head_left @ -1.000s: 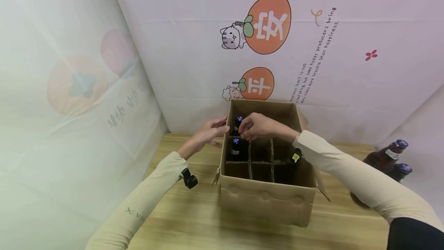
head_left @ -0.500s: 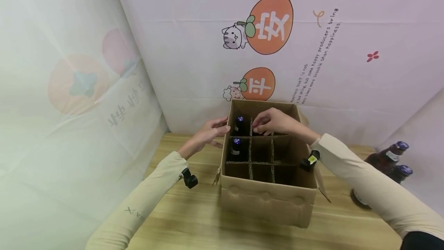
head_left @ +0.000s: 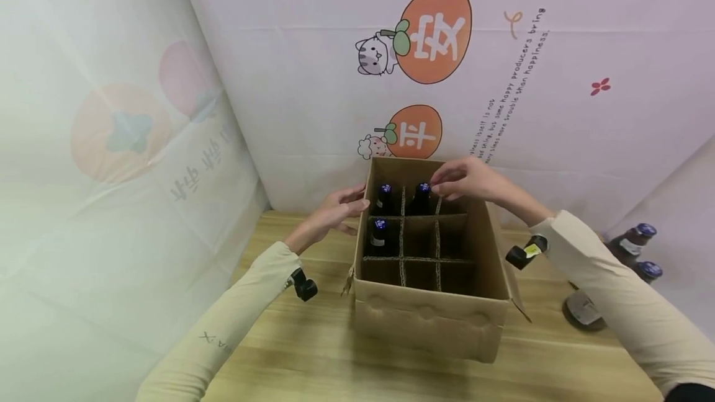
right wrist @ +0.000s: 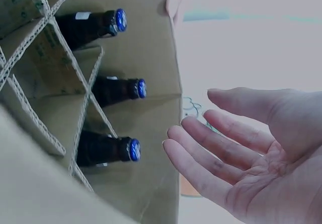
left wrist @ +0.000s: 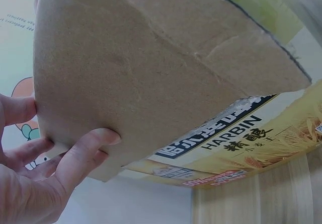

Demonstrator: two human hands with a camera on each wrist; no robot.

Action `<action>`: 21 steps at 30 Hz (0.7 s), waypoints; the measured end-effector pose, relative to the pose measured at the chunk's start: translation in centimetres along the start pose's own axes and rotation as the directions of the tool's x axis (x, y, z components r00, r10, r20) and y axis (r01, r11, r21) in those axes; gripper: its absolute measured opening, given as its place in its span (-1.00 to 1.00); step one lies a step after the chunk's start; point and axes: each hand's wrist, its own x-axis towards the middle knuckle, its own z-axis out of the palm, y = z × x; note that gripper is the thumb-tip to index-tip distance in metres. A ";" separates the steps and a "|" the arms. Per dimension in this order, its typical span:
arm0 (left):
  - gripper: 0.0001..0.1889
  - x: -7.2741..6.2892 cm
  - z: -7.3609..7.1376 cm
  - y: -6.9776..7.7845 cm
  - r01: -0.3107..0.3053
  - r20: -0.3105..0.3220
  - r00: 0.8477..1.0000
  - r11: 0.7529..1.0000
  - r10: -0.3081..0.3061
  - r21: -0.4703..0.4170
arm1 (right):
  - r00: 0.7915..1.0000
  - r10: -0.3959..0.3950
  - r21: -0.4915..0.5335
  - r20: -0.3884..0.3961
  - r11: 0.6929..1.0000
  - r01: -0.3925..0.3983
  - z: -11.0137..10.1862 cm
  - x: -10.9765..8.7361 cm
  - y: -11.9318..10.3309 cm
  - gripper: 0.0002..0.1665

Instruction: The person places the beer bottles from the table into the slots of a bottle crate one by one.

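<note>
A cardboard box (head_left: 427,327) with a dividing grid stands open on top. Inside it are three dark beer bottles with blue caps: a back left bottle (head_left: 385,200), a back middle bottle (head_left: 421,202) and a left bottle (head_left: 380,237) in the middle row. My left hand (head_left: 337,211) rests against the box's left side. In the left wrist view its thumb touches a folded-down flap (left wrist: 136,63), with other fingertips at the edge. My right hand (head_left: 472,178) is over the back right of the box, fingers loosely extended and holding nothing; its palm (right wrist: 271,183) shows in the right wrist view.
More capped beer bottles (head_left: 631,242) stand on the wooden table (head_left: 290,352) to the right of the box, partly behind my right sleeve. A printed white curtain (head_left: 313,79) hangs right behind the box. One box flap sticks out at the right.
My right hand has moved rightward from near the back left bottle, across the back middle compartment, uncovering the bottle there. The left hand stays at the box's side.
</note>
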 end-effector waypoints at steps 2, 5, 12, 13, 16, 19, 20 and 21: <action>-0.28 0.0 0.0 0.0 -0.001 0.001 1.000 1.000 0.001 -0.001 | 1.000 0.001 0.015 -0.015 1.000 -0.001 -0.5 -0.4 0.2 -0.65; -0.28 0.0 0.1 0.0 -0.001 0.000 1.000 1.000 0.001 0.001 | 0.999 0.000 0.041 -0.040 0.999 0.002 -1.3 -0.9 0.6 -0.64; -0.29 -0.1 0.1 0.2 0.003 0.007 1.000 1.000 -0.003 0.000 | 0.994 0.002 0.032 -0.111 0.999 0.002 -3.3 -2.2 1.9 -0.60; -0.29 -0.1 0.1 0.2 0.003 0.006 1.000 1.000 -0.003 0.000 | 0.992 0.003 0.035 -0.125 0.999 0.001 -3.5 -2.4 2.1 -0.59; -0.28 -0.2 0.1 0.2 -0.001 0.002 1.000 1.000 0.001 0.001 | 0.985 0.001 0.058 -0.175 0.998 0.009 -4.0 -3.0 2.8 -0.59; -0.28 -0.1 0.0 0.1 -0.003 0.000 1.000 1.000 0.003 -0.002 | 0.976 -0.006 0.078 -0.218 0.997 0.024 -4.5 -3.7 3.7 -0.66; -0.28 -0.1 0.0 0.0 -0.003 0.001 1.000 1.000 0.003 -0.003 | 0.974 -0.006 0.084 -0.225 0.996 0.025 -4.7 -3.9 4.1 -0.69; -0.27 -0.1 0.1 0.0 -0.003 0.001 1.000 1.000 0.003 -0.003 | 0.975 -0.004 0.099 -0.224 0.995 0.026 -4.9 -4.2 4.5 -0.73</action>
